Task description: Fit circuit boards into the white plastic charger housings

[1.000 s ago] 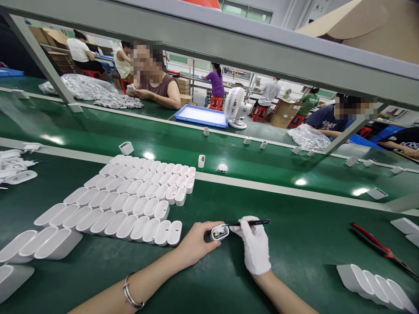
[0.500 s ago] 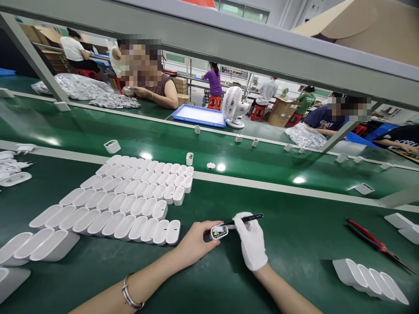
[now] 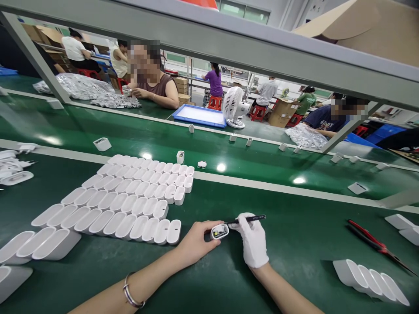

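Observation:
My bare left hand (image 3: 195, 242) grips a white oval charger housing (image 3: 219, 232) at its sides, its open end turned up. Circuit parts with a yellow piece show inside it. A white glove covers my right hand (image 3: 253, 244), which is closed round black tweezers (image 3: 250, 219) with small lettering. Their tips reach the housing's far rim; whether they touch a part inside, I cannot tell. Left of my left hand stand several rows of white oval housings (image 3: 119, 200), open ends up.
A green conveyor belt (image 3: 262, 174) carrying scattered housings runs behind the bench. Red-handled pliers (image 3: 368, 237) and several leaning housings (image 3: 369, 279) lie at right. White plug parts (image 3: 15, 168) are heaped at left. A shelf frame (image 3: 209, 39) crosses overhead; co-workers sit beyond, near a fan (image 3: 234, 107).
The tweezers and my gloved hand have shifted slightly right, away from the housing. Pieces on the conveyor belt have moved left. My left hand stays in place.

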Demonstrator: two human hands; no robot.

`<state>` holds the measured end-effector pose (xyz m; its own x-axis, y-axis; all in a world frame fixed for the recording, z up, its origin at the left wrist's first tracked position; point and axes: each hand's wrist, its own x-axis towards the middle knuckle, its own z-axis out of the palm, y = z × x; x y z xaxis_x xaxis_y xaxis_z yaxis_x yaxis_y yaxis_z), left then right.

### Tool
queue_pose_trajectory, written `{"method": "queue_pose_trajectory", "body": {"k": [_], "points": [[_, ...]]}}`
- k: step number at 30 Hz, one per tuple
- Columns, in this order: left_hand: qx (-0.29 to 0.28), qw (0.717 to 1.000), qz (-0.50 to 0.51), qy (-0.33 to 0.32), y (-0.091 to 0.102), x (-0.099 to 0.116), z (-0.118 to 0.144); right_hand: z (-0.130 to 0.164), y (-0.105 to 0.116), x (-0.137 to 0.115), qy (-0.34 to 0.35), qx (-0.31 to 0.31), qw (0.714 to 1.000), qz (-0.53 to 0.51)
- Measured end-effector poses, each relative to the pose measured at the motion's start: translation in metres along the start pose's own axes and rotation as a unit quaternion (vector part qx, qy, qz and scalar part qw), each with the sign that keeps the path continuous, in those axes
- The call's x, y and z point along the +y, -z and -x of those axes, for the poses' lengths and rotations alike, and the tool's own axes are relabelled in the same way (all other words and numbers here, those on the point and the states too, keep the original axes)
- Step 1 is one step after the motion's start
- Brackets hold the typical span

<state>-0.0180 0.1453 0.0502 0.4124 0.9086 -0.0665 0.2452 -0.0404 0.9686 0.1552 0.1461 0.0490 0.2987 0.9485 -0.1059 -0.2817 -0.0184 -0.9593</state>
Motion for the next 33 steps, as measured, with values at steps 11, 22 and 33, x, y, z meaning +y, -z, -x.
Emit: {"method": "queue_pose_trajectory", "body": {"k": [11,22,33], "points": [[-0.003,1.000,-0.003,-0.007,0.000,-0.002,-0.002,0.001,0.002,0.005,0.019,0.013,0.999,0.037],[-0.002,1.000,-0.006,0.001,0.000,-0.001,0.000,-0.001,0.002,0.001,-0.001,-0.014,0.999,0.042],[-0.003,1.000,-0.006,-0.013,-0.001,-0.004,-0.001,-0.003,-0.002,-0.004,0.001,-0.055,0.993,0.101]]}}
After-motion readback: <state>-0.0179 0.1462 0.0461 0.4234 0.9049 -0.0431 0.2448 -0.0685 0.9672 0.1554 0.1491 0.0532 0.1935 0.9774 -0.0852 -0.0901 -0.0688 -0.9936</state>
